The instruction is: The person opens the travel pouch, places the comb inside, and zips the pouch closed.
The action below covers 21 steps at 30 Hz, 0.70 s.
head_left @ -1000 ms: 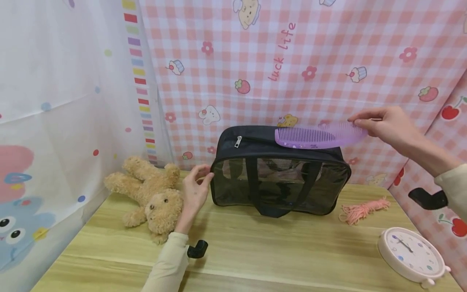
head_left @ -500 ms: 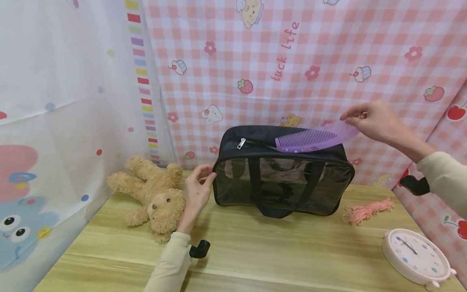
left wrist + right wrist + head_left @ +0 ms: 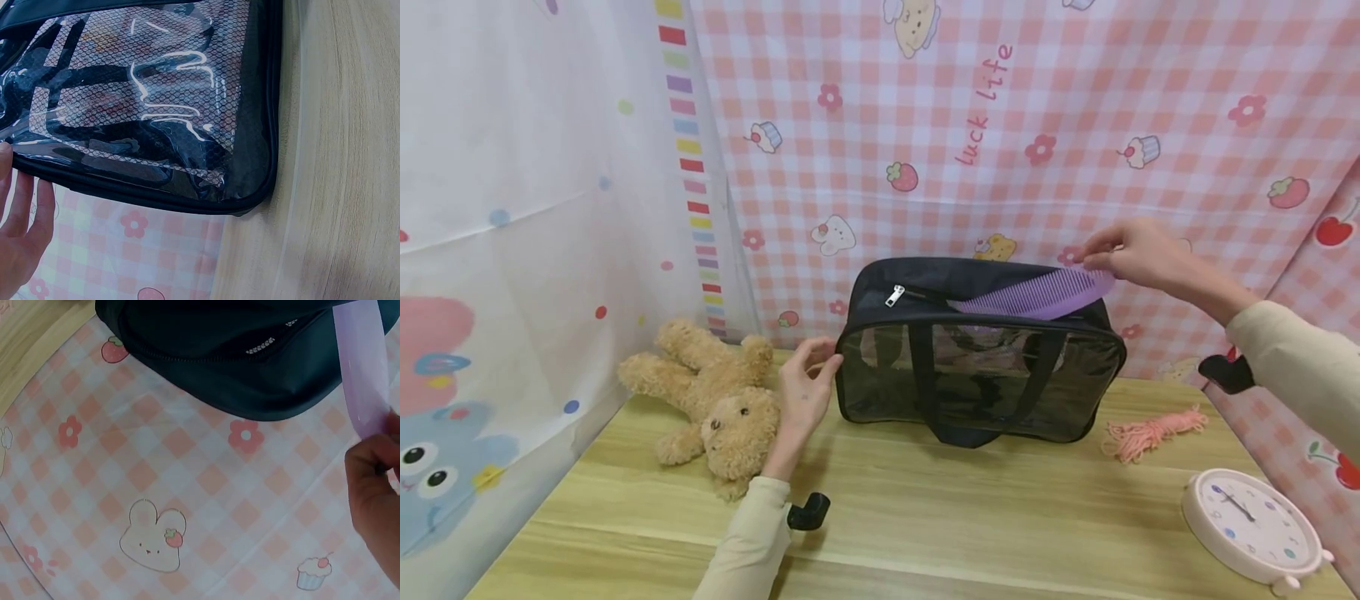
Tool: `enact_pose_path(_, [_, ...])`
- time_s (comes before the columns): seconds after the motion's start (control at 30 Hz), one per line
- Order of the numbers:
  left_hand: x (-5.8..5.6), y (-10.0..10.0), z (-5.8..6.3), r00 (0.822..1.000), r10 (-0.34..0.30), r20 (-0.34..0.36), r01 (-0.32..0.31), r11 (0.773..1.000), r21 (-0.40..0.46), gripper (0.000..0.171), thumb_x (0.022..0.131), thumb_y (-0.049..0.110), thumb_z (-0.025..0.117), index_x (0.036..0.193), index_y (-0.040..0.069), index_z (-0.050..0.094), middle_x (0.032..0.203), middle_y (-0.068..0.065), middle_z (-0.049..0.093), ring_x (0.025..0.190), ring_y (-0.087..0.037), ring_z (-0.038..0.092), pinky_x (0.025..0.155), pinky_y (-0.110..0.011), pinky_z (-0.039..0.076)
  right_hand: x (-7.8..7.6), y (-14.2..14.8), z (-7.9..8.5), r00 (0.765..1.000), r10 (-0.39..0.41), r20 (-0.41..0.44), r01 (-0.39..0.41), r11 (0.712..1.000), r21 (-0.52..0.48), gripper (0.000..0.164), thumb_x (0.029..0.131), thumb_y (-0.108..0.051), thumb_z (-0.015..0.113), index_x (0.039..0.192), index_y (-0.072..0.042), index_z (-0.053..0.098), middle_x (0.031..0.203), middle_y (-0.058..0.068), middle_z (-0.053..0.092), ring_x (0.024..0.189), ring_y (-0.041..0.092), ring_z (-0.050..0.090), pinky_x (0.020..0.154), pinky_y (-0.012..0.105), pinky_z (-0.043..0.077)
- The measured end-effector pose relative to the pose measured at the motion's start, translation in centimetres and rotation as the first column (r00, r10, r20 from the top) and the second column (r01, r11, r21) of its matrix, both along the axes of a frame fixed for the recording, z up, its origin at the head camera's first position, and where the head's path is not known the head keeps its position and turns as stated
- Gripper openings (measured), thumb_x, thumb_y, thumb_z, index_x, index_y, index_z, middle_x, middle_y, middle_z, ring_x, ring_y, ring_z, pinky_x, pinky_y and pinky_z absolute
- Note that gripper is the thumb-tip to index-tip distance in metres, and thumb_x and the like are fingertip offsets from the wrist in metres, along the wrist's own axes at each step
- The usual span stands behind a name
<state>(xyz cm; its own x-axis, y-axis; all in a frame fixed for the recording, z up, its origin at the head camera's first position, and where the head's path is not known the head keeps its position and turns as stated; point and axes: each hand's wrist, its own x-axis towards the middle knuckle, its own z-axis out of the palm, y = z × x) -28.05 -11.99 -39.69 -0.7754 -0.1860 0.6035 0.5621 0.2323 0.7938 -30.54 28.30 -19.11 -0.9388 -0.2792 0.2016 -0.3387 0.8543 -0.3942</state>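
A black bag (image 3: 880,392) with a see-through front stands upright on the table, its top zip partly undone. My left hand (image 3: 805,396) pinches the bag's left edge; in the left wrist view the thumb lies at the front and the fingers (image 3: 44,209) behind. With thumb and fingers my right hand (image 3: 1138,257) grips the right end of a purple comb (image 3: 1037,296). The comb slants down to the left, its far end at the zip opening; that tip is hidden, apparently inside. In the right wrist view the comb's pale back (image 3: 364,369) runs up to the bag.
A tan teddy bear (image 3: 741,433) lies left of the bag, beside my left forearm. Pink yarn (image 3: 1153,433) lies to the right, with a pink-white alarm clock (image 3: 1255,525) nearer the right edge. A checked cloth (image 3: 850,108) hangs close behind the bag.
My right hand has moved left with the comb, whose far end has gone from above the bag's top down into the zip opening. The left hand stays at the bag's edge.
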Motion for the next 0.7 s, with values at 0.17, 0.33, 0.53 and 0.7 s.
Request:
enact_pose_path(0.17, [0.1,-0.1,0.1,1.000,-0.002,0.006,0.002,1.000,-0.005,0.015,0.088,0.006,0.068,0.103,0.004,0.067,0.096,-0.011,0.066,0.089,-0.023,0.065,0.074,-0.037,0.053,-0.9,-0.6,-0.3,0.990,0.040,0.138,-0.023,0.992,-0.123,0.028,0.096,-0.014,0.055,0.116,0.003,0.066,0.112,0.018,0.064,0.072,0.020,0.054,0.061,0.029,0.048])
enact_pose_path(0.33, [0.0,-0.2,0.0,1.000,-0.018,0.010,0.018,1.000,0.002,0.016,0.088,0.006,0.068,0.104,0.005,0.067,0.097,-0.010,0.066,0.090,-0.020,0.065,0.074,-0.035,0.053,-1.3,-1.0,-1.0,0.980,0.077,0.181,-0.038,0.977,-0.208,0.025,0.096,-0.009,0.054,0.112,0.007,0.065,0.106,0.018,0.062,0.064,0.021,0.049,0.055,0.030,0.044])
enact_pose_path(0.53, [0.0,-0.2,0.0,1.000,-0.012,-0.002,0.012,1.000,-0.002,0.016,0.087,0.006,0.069,0.103,0.004,0.067,0.096,-0.009,0.066,0.088,-0.020,0.065,0.074,-0.036,0.053,-1.3,-0.8,-1.4,0.971,0.091,0.222,-0.034,0.969,-0.247,0.028,0.097,-0.013,0.054,0.114,0.008,0.063,0.116,0.019,0.057,0.065,0.021,0.049,0.056,0.031,0.042])
enact_pose_path(0.7, [0.0,-0.2,-0.1,1.000,-0.011,-0.008,0.011,1.000,0.003,0.017,0.086,0.005,0.069,0.103,0.004,0.067,0.096,-0.010,0.066,0.088,-0.021,0.066,0.074,-0.037,0.053,-1.3,-0.8,-1.6,0.965,0.100,0.243,-0.034,0.965,-0.261,0.027,0.097,-0.011,0.054,0.115,0.008,0.062,0.118,0.019,0.056,0.065,0.020,0.048,0.055,0.031,0.042])
